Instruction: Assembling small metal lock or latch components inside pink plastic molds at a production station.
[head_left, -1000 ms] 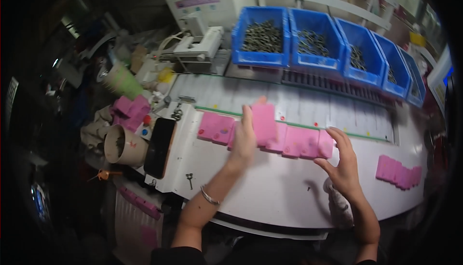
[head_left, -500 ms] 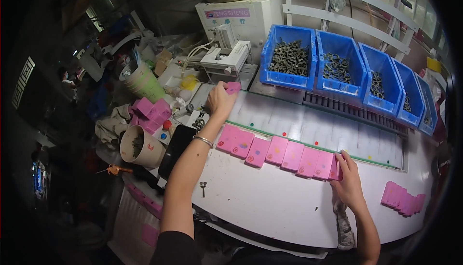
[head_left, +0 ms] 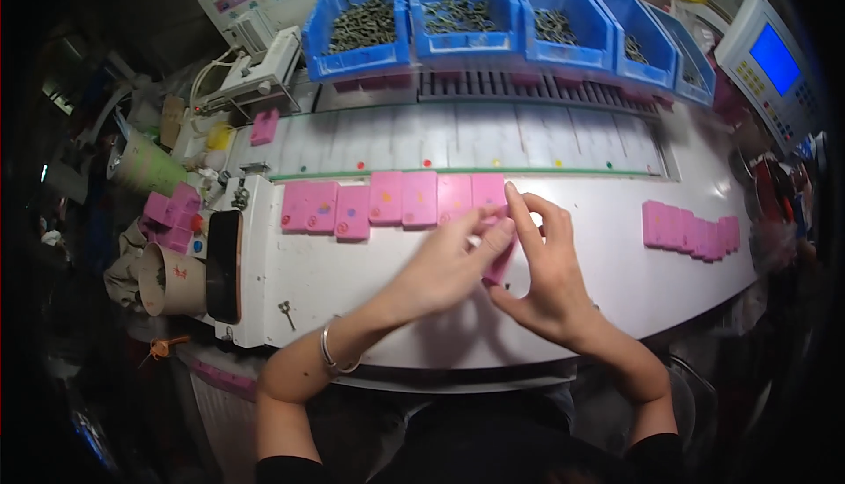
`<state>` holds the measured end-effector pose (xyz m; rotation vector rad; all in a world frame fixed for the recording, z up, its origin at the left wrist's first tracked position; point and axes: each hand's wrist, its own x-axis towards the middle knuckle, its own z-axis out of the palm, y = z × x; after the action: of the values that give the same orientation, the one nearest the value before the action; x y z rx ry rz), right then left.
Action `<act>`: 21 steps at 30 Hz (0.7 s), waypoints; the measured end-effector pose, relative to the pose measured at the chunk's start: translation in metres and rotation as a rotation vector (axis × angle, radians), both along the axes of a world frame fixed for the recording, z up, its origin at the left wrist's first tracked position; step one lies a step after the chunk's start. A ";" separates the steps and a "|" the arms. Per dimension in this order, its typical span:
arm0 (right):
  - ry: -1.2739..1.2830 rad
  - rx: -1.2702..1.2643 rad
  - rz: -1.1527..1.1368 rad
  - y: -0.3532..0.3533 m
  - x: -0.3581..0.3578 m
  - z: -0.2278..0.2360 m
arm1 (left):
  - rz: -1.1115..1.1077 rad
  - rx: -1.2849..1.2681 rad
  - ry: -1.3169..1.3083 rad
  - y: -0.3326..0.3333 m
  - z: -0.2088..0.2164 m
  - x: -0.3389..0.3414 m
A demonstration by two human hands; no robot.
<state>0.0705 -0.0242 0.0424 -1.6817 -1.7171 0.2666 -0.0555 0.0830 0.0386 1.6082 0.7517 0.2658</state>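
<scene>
A pink block [head_left: 502, 266], tilted on edge, is between my hands above the near side of the white table. My right hand [head_left: 550, 277] grips it with the thumb at its lower end and fingers at the upper end. My left hand [head_left: 440, 264] is slightly blurred; its bent fingers and thumb close on the block's upper part. Just behind the hands runs an uneven row of pink blocks [head_left: 385, 198] with coloured marks, partly covered by my fingers. Another pink block [head_left: 264, 128] sits at the left end of the pale strip [head_left: 422, 143], beside a small white machine [head_left: 264, 70].
Blue bins [head_left: 359, 60] with small metal parts line the back. Several pink blocks [head_left: 682, 231] stand at the right. A phone [head_left: 224, 264], a beige cup [head_left: 180, 282] and a green bucket [head_left: 154, 163] are at the left. One metal part [head_left: 287, 314] lies nearby; a screen panel [head_left: 775, 62] stands far right.
My left hand has left the pink block by the machine, which stays there, and come to my right hand. My right hand has lifted the row's end block. The view has swung right.
</scene>
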 end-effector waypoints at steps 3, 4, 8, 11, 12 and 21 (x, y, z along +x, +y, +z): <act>0.060 0.114 -0.013 -0.024 -0.003 -0.006 | -0.094 -0.473 -0.178 -0.039 0.001 0.009; 0.081 0.141 -0.010 -0.034 -0.003 -0.007 | -0.035 -0.561 -0.218 -0.051 -0.005 0.008; -0.024 0.293 -0.101 -0.066 -0.015 -0.014 | 0.178 -0.721 -0.368 -0.091 -0.002 0.010; -0.120 0.389 -0.182 -0.080 -0.021 -0.028 | 0.226 -0.757 -0.374 -0.104 -0.010 0.009; -0.199 0.453 -0.223 -0.084 -0.023 -0.031 | 0.267 -0.783 -0.351 -0.108 -0.011 0.009; -0.017 0.318 0.100 -0.114 -0.032 -0.016 | 0.499 -0.927 -0.587 -0.118 -0.039 0.006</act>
<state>0.0384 -0.1382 0.0267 -1.3734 -1.7542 0.0212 -0.0500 -0.0348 -0.0001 0.4089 0.6505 0.6085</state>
